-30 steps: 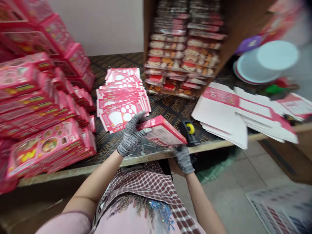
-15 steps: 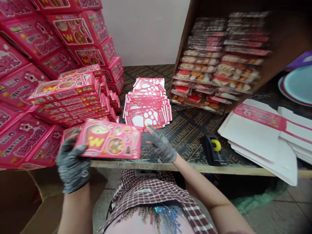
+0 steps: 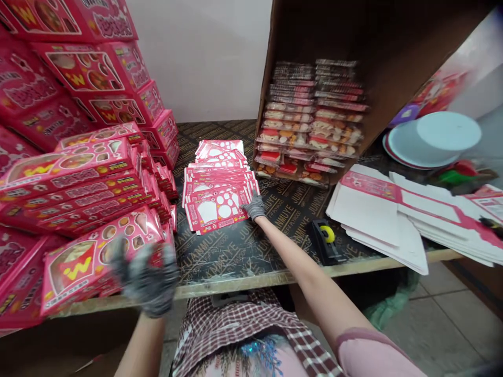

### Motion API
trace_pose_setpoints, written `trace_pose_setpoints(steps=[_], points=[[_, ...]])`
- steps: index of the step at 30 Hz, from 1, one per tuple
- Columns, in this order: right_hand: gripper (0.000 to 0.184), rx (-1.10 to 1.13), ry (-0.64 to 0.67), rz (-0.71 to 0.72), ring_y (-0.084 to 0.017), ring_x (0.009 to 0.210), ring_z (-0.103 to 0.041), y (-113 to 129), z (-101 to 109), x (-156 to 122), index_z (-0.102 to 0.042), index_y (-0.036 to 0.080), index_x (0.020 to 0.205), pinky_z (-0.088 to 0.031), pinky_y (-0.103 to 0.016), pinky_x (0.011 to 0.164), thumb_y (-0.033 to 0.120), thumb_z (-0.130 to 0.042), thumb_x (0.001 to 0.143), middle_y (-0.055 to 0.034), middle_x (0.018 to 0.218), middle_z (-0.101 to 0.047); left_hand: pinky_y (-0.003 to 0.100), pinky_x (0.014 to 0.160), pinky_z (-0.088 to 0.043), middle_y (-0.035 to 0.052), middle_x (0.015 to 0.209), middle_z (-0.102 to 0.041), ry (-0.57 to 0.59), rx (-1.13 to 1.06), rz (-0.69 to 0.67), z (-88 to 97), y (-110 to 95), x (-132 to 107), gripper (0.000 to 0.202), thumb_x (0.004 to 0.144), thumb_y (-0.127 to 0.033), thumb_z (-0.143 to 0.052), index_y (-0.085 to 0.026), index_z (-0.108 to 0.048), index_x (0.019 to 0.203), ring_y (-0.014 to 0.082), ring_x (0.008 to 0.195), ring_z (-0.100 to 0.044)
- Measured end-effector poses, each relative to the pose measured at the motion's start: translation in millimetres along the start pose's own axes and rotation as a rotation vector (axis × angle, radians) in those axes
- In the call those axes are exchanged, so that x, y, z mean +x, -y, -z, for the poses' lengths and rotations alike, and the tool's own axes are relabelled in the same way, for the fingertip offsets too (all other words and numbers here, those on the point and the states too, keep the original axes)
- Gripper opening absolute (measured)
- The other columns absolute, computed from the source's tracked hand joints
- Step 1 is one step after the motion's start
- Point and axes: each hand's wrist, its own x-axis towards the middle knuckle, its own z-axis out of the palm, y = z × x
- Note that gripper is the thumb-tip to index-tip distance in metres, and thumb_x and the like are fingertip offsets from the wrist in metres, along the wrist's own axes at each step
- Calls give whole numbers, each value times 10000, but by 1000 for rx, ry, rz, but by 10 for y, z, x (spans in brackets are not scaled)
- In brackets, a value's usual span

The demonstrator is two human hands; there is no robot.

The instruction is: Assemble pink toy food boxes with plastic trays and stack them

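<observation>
My left hand (image 3: pixel 147 275), in a grey fingerless glove and smeared by motion, has its fingers apart in front of a pink printed box (image 3: pixel 88 259). That box lies tilted at the table's left front, its windows showing food pieces and a yellow "W". My right hand (image 3: pixel 255 206), gloved the same, is at the right edge of a spread stack of flat pink cards (image 3: pixel 220 175) with cut-out holes. Its fingers close on the edge of the front printed card (image 3: pixel 214 209); the fingertips are partly hidden.
Piled pink boxes (image 3: pixel 78 178) crowd the left. A brown carton (image 3: pixel 291 31) holding bagged pieces (image 3: pixel 310 125) stands behind. Rightward are a black tape dispenser (image 3: pixel 324 243), flat white-and-pink box blanks (image 3: pixel 371 220) and a pale blue round lid (image 3: pixel 448 131). A wooden edge (image 3: pixel 236 283) borders the table's front.
The pink box has left my left hand and lies on the left pile. My right hand has reached forward to the card stack. The view has shifted right.
</observation>
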Motion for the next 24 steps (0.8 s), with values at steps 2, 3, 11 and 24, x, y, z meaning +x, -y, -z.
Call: trace_pose_setpoints(steps=[2,3,11,24], points=[[923,86,-43,24,-336,1240,-542,-33,22,-18,-464,69,1440,-418,-437,1097,215,-803,594,-209,1388,-544,599,1065,-464,107,1478,-522,11,-43,-175,-577,-218,85,450,847,-264,-664,-300,-568,1285,348,1379,-485],[849,136,-66,45,-332,1209,-561,-58,52,-35,-509,81,1398,-432,-450,1085,207,-775,601,-190,1335,-591,573,1078,-461,115,1438,-566,137,-73,-205,-870,-269,126,410,863,-294,-647,-279,-588,1269,331,1359,-512],[330,282,-59,195,-247,871,-656,-288,606,-389,-704,161,969,-558,-411,869,274,-663,661,-60,925,-742,652,1167,-287,201,1320,-654,674,-95,133,-2228,-51,357,526,839,-373,-605,-139,-594,1310,382,1275,-579],[1002,909,252,120,-183,858,-659,-231,1167,-746,-404,269,1519,-578,-318,765,330,-835,617,-51,1192,-689,674,1160,-217,272,1472,-493,781,-109,-232,-2314,-523,144,991,627,-641,-740,-137,-504,1447,472,1373,-438]])
